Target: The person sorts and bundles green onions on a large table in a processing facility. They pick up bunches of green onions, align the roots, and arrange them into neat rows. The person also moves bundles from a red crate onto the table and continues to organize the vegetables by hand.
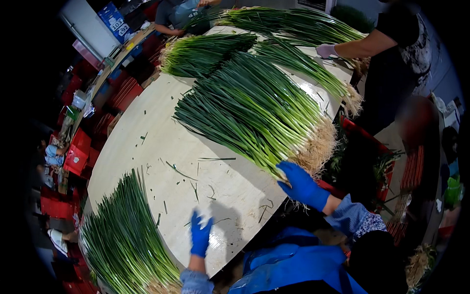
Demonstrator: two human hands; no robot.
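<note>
A broad pile of long-leaved, leek-like greens point(249, 114) lies across the pale table point(147, 121). Its fibrous tan roots point(317, 147) jut past the right-hand edge. My right hand point(306, 187), in a blue glove, grips the nearest stalks of this pile just above their roots, thumb and fingers on either side. Gloved in blue too, my left hand point(201, 233) is over the near part of the table, fingers spread, holding nothing. A second pile of the greens point(128, 235) lies left of it, roots towards me.
Leaf scraps point(180, 171) litter the tabletop. Across it, a co-worker's gloved hand point(326, 50) touches more greens point(304, 66); another person point(180, 16) stands at the far end. A red crate point(385, 176) sits below the right edge. Red crates point(78, 150) line the left.
</note>
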